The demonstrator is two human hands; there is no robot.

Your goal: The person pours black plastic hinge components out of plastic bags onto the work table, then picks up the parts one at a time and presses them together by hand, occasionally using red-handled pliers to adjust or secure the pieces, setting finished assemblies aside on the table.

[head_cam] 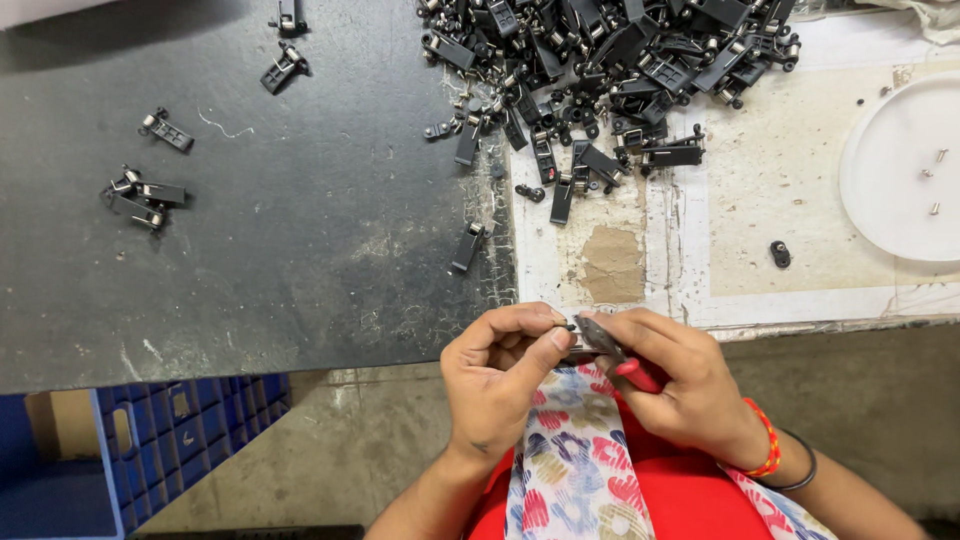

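1. Loose black clips lie scattered far left on the dark surface, well apart; a sweep of an arm could knock them off the near edge.
2. Left hand pinched on a small black part, held off the surface over the lap; a slip would drop it to the floor.
3. Right hand closed on red-handled pliers, tips at the part; too much squeeze might mar it or nip a fingertip.
4. Heaped parts pile could slide and spill.
5. Tiny screws on the white round tray may roll away.

Small assembly workshop: heap of black clips beyond hands, worn workbench, blue crate below-left.
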